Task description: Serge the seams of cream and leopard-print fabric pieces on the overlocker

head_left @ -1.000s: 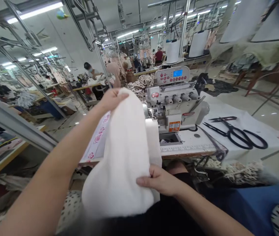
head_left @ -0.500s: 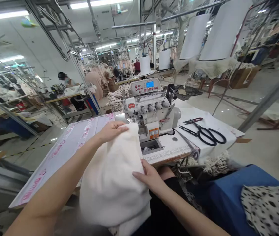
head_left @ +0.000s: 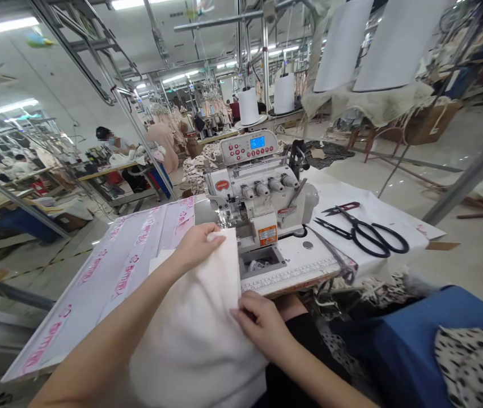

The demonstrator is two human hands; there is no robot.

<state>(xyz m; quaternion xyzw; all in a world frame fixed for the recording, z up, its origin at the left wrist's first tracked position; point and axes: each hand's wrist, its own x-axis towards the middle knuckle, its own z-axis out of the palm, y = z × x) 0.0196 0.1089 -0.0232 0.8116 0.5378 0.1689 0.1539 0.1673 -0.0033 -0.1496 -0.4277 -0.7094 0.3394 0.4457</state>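
Note:
Cream-white fabric (head_left: 199,328) hangs from the front of an overlock sewing machine (head_left: 262,195) down over my lap. With thumb and fingers closed, my left hand (head_left: 201,245) grips its upper edge, close to the machine's presser area. Lower down, my right hand (head_left: 262,323) pinches the fabric's right edge, just in front of the ruler strip (head_left: 290,276) on the table. The exact point where the cloth meets the needle is hidden behind it and my left hand.
Black scissors (head_left: 369,232), with thread snips (head_left: 341,208) beside them, lie on the white surface to the right. Spotted fabric (head_left: 475,362) rests on a blue cover (head_left: 428,317). Large thread cones (head_left: 343,45) stand behind. A person (head_left: 116,141) sits at another machine.
My view has shifted slightly, so the machine appears a little lower. Both hands still hold the fabric; the right-hand fingers have curled more at its edge.

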